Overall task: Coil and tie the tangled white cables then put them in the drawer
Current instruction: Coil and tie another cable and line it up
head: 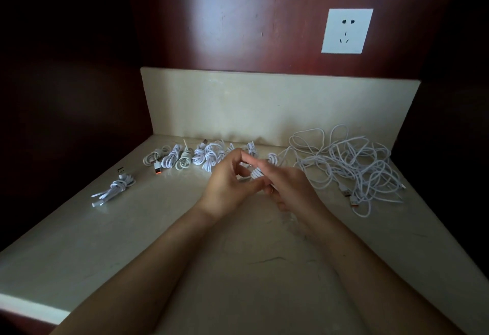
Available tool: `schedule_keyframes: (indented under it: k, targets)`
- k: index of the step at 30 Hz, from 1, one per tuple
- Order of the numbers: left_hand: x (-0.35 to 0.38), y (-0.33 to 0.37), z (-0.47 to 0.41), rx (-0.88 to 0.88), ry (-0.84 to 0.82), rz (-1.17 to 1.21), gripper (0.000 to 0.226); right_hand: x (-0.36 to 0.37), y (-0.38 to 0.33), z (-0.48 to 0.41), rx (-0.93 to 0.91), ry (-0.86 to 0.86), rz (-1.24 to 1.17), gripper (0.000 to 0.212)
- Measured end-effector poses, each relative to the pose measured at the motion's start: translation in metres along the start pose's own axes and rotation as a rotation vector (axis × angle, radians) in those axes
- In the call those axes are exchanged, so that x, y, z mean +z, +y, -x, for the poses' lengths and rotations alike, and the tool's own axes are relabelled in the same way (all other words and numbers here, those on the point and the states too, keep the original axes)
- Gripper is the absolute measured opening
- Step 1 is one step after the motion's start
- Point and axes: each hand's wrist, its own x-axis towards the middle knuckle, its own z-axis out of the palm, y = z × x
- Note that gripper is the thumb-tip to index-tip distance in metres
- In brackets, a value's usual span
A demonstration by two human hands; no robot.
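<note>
**Mid-tie on a cable coil**

Left hand [227, 183] and right hand [288, 189] both have fingers [230, 161] curled round a small white cable coil [256, 173] just above the bench [238, 268]. Looks like the tying step. Next up I'd guess: cinch it snug, then pull one from the tangled pile [352, 165].

So both hands meet over the beige marble countertop [238, 268]: the left hand [227, 183] and the right hand [288, 186] grip a small coiled white cable [258, 173] between them. A row of tied white cable bundles [198, 156] sits along the back edge, with one more tied bundle [113, 189] off to the left. The messy pile of loose white cables [352, 167] lies on the right. A white wall socket [346, 31] is up on the dark reddish wood panel [238, 16].
</note>
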Motion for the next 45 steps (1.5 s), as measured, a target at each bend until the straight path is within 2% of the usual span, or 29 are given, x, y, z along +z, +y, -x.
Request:
schedule_keyframes:
  k: [2, 5, 7, 10, 12, 15, 18, 20, 24, 27, 33, 40, 45]
  targets:
    - [0.003, 0.000, 0.002, 0.031, -0.001, -0.001, 0.031, 0.001, 0.002, -0.001, -0.045, 0.036, -0.019, 0.047]
    - [0.004, 0.003, 0.002, 0.041, -0.063, 0.168, 0.040, 0.006, 0.002, 0.000, -0.091, 0.107, -0.122, 0.026]
    - [0.002, 0.009, 0.002, -0.001, -0.112, 0.220, 0.042, 0.008, 0.006, -0.003, -0.182, 0.115, -0.089, 0.019]
    - [-0.003, 0.015, 0.003, -0.048, -0.257, 0.206, 0.027, 0.006, 0.012, -0.006, -0.253, 0.112, 0.032, 0.023]
    - [-0.004, 0.019, 0.005, -0.077, -0.339, 0.198, 0.024, 0.002, 0.014, -0.008, -0.269, 0.126, 0.079, 0.015]
    - [-0.002, 0.021, 0.006, -0.159, -0.369, 0.269, 0.026, 0.000, 0.014, -0.009, -0.279, 0.140, 0.099, 0.010]
    - [-0.004, 0.020, 0.003, -0.256, -0.354, 0.367, 0.026, 0.001, 0.017, -0.009, -0.231, 0.127, 0.050, 0.008]
    - [-0.004, 0.017, 0.002, -0.286, -0.336, 0.395, 0.025, 0.003, 0.018, -0.009, -0.171, 0.116, 0.016, 0.016]
    - [-0.004, 0.012, -0.001, -0.329, -0.210, 0.446, 0.018, -0.001, 0.011, -0.006, -0.089, 0.131, -0.162, 0.014]
    - [-0.007, 0.009, -0.005, -0.386, -0.106, 0.468, 0.015, -0.008, 0.010, -0.008, -0.121, 0.138, -0.176, 0.017]
    - [-0.010, 0.007, -0.007, -0.430, -0.033, 0.529, 0.016, -0.002, 0.010, -0.004, -0.175, 0.039, -0.188, 0.017]
    - [-0.015, 0.009, -0.006, -0.468, -0.100, 0.582, 0.019, -0.006, 0.014, -0.006, -0.296, 0.083, -0.061, 0.015]
    - [-0.016, 0.007, -0.007, -0.483, -0.077, 0.581, 0.018, -0.008, 0.020, -0.010, -0.345, 0.120, 0.009, 0.010]
